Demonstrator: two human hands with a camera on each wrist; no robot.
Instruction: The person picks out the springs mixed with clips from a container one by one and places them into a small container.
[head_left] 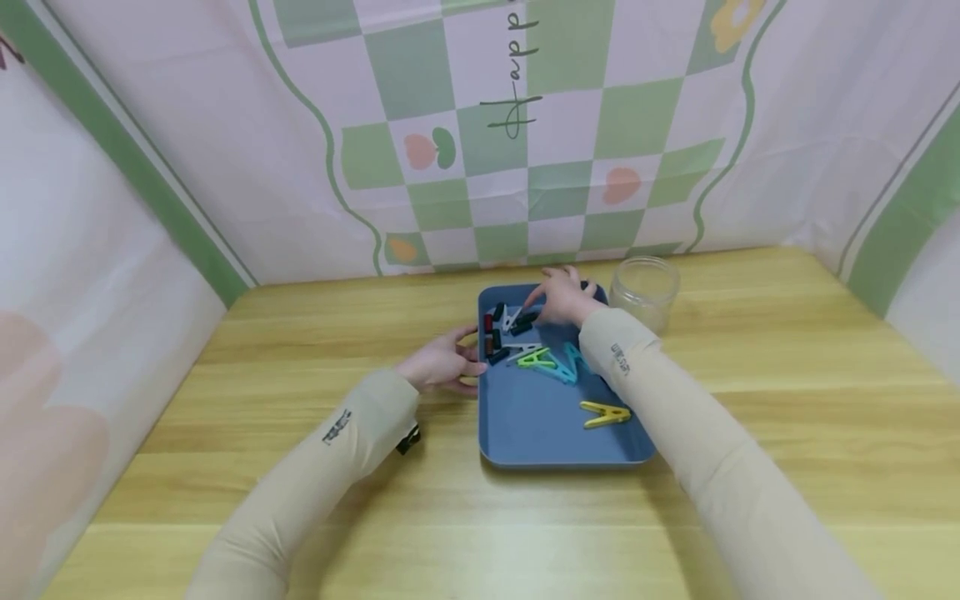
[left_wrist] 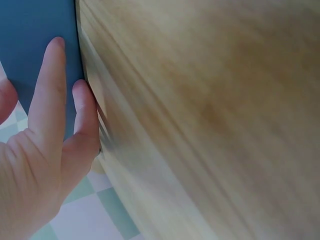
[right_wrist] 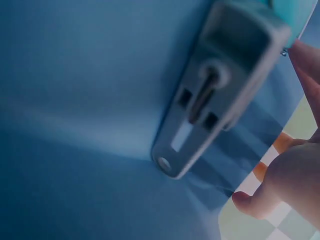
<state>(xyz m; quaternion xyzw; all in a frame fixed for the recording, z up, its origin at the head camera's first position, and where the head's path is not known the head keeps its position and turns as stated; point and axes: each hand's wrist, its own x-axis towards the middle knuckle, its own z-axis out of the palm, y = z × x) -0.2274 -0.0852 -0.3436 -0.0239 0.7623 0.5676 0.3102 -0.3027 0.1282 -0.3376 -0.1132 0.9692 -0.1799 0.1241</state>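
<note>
A blue rectangular tray (head_left: 525, 429) lies on the table, holding several clothespins and small dark pieces. My left hand (head_left: 441, 362) touches the tray's left side; in the left wrist view its extended fingers (left_wrist: 47, 95) lie against the blue wall. Over the tray's far right corner, my right hand (head_left: 564, 298) has its fingers spread near the rim. A grey clothespin (right_wrist: 220, 85) shows large and blurred in the right wrist view, beside that hand. Green (head_left: 536, 358), teal (head_left: 558, 372) and yellow clothespins (head_left: 604, 414) lie in the tray. Black and red pieces (head_left: 495, 337) cluster at its left wall.
A clear round jar (head_left: 645, 292) stands just beyond the tray's far right corner, close to my right forearm. The wooden table (head_left: 315, 333) meets a hanging checked cloth (head_left: 495, 200) at its back edge.
</note>
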